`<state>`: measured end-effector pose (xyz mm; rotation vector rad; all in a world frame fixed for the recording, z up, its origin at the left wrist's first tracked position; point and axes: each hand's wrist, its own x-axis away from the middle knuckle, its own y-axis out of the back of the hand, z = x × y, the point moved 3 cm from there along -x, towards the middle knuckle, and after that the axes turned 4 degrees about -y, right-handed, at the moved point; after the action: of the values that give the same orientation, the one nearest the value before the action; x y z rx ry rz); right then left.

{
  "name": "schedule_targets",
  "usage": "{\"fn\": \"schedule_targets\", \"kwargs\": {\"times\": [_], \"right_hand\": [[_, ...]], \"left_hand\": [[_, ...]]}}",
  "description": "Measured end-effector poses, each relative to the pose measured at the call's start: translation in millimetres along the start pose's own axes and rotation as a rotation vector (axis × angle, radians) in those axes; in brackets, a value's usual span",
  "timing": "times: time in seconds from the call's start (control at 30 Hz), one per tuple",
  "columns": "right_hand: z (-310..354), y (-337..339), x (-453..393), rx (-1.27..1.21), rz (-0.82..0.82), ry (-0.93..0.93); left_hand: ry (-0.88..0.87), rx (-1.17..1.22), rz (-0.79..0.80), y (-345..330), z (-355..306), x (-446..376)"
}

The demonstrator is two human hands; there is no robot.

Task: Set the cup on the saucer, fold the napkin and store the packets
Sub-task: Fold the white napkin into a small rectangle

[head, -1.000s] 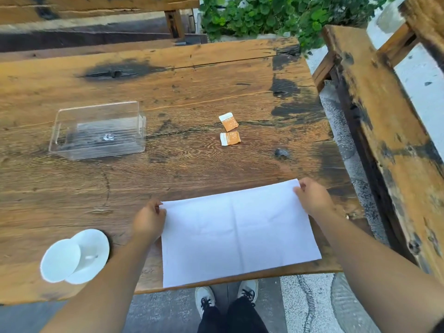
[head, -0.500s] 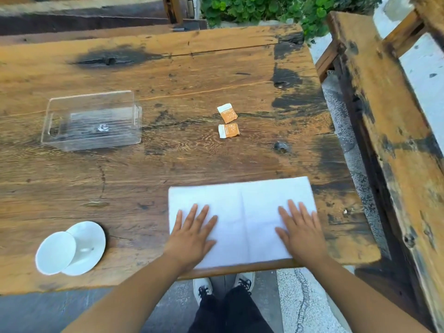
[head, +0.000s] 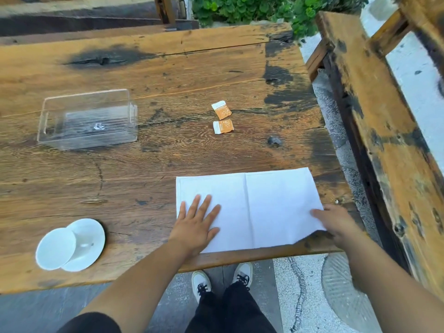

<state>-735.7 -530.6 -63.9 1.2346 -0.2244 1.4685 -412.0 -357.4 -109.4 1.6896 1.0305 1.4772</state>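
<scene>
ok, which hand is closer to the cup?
Left. The left hand lies flat on the napkin, a short stretch right of the cup. The right hand is at the napkin's far right edge.

I stand at a weathered wooden bench [head: 168, 68], dark-stained and cracked. Another worn wooden seat [head: 384, 131] runs along my right. Green leafy plants [head: 252, 8] grow beyond, with grey pavement [head: 310, 296] underfoot in daylight.

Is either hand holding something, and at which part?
The right hand grips the napkin at its near right corner. The left hand only presses it flat.
</scene>
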Motion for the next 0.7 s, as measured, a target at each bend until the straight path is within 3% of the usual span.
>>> {"fn": "schedule_targets", "kwargs": {"times": [0.13, 0.27, 0.43, 0.53, 0.7], "right_hand": [[27, 29, 18, -0.081, -0.062, 0.168], [70, 29, 67, 0.285, -0.203, 0.532], [105, -49, 138, 0.663, -0.269, 0.869], [105, -113, 153, 0.723, -0.229, 0.937], [82, -206, 149, 0.781, -0.077, 0.882]], "left_hand": [[-0.009, -0.003, -0.016, 5, -1, 3], [0.021, 0.02, -0.04, 5, -7, 18], [0.05, 0.067, -0.035, -1, -8, 40], [0.068, 0.113, -0.04, -5, -6, 52], [0.148, 0.148, -0.09, -18, 3, 77]]}}
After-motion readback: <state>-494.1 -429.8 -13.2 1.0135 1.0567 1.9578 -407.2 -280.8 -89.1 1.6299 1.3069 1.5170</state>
